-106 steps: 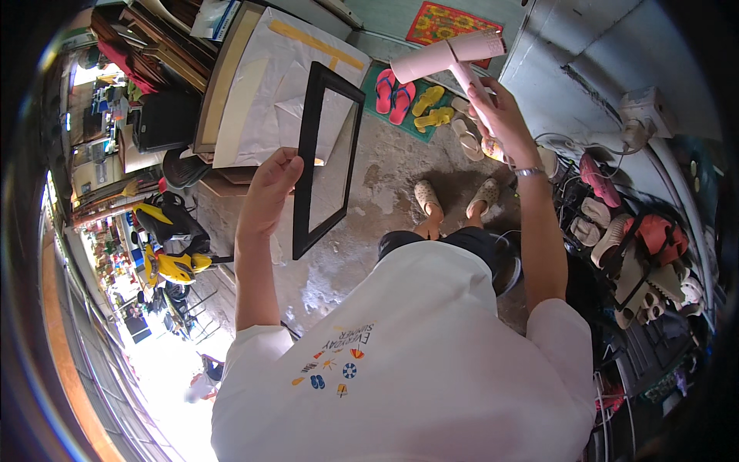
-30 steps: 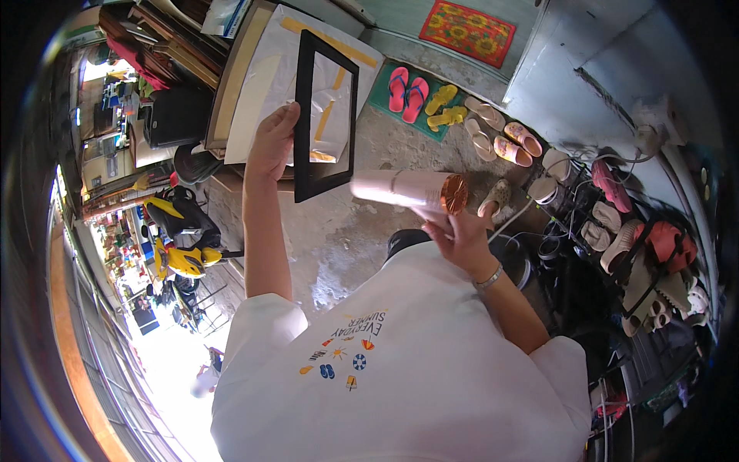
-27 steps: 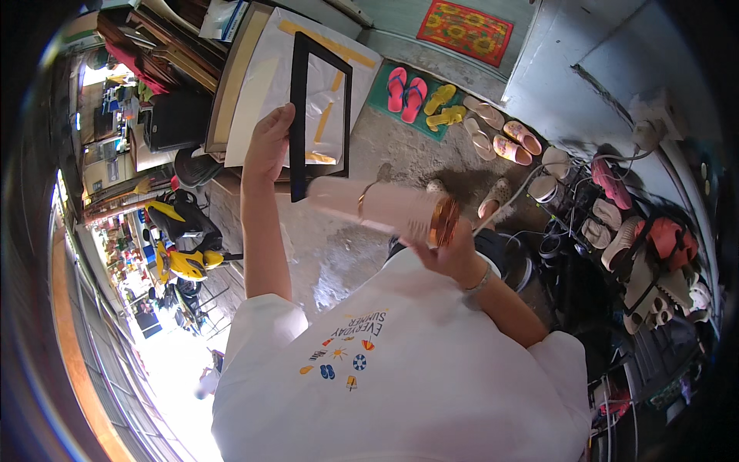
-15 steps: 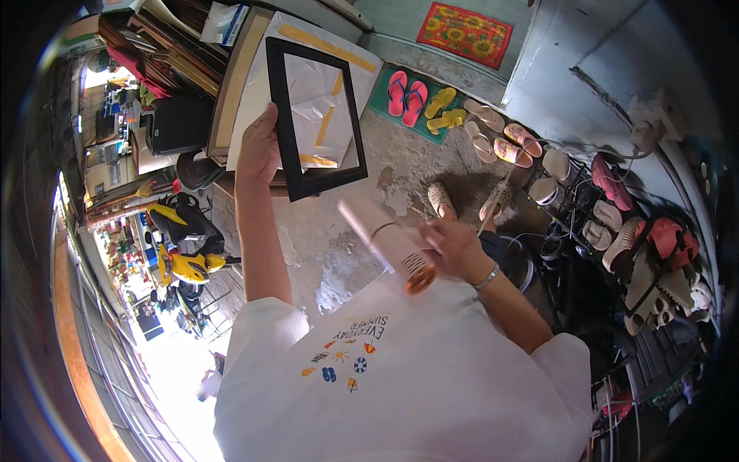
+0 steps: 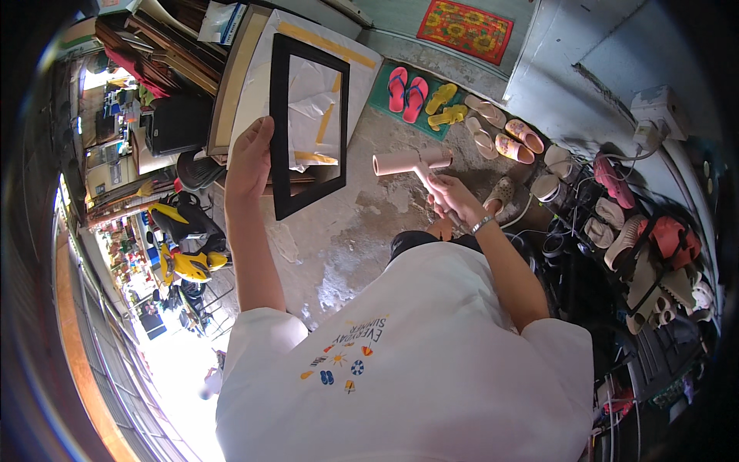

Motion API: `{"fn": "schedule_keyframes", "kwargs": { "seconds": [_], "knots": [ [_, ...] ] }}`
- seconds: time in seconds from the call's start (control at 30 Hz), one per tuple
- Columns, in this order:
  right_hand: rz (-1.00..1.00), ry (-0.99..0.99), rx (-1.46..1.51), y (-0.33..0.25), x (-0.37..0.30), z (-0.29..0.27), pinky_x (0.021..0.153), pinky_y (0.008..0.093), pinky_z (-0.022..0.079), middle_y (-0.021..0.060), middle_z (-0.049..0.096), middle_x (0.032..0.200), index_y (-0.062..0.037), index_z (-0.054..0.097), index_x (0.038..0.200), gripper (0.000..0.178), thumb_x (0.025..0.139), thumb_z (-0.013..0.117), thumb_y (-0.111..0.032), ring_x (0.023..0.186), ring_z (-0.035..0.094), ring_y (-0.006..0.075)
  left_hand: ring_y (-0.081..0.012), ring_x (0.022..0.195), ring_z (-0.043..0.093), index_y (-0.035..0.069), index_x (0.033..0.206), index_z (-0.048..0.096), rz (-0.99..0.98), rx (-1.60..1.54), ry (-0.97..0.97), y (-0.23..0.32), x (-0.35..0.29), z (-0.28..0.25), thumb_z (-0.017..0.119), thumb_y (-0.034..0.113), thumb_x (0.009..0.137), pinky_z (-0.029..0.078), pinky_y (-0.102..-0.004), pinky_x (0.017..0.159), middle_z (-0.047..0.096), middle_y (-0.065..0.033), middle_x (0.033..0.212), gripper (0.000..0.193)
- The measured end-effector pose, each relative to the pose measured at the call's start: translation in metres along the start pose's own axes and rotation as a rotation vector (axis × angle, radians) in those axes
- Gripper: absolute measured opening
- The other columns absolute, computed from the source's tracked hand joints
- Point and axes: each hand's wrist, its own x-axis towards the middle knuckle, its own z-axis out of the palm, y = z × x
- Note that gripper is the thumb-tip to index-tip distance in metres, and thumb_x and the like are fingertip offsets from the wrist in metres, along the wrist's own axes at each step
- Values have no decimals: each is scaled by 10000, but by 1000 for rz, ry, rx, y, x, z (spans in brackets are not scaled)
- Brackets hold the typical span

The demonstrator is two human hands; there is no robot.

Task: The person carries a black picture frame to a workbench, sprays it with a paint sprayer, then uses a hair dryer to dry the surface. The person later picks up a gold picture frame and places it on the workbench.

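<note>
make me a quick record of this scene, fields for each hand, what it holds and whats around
left hand: grips the left side of a black frame
right hand: holds a pink hair dryer by its handle
contact: frame and dryer apart, floor visible between them
footwear: pink flip-flops and yellow sandals on a green mat
doorway: red patterned mat

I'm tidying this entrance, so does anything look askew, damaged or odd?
Yes. The black frame in the left hand holds no picture: the wrapped panel behind shows through. At the right, footwear lies jumbled, and a dark streak mars the wall.
</note>
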Motion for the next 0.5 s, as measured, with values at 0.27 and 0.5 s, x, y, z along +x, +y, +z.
{"fn": "schedule_keyframes", "kwargs": {
  "seconds": [0.27,0.5],
  "knots": [
    [80,0,82,-21,26,-32,364,259,443,53,623,769,-77,536,1015,409,981,557,-484,469,535,99,-38,851,531,29,1101,609,33,289,-64,7,-26,13,628,286,991,422,-196,781,604,44,911,281],
    [-103,163,121,-55,43,-42,342,255,438,60,611,734,-32,568,1061,443,992,544,-469,436,536,104,-2,852,458,69,1197,597,-113,252,-115,2,-37,12,666,306,966,364,-166,769,538,84,938,338]
  ]
}}
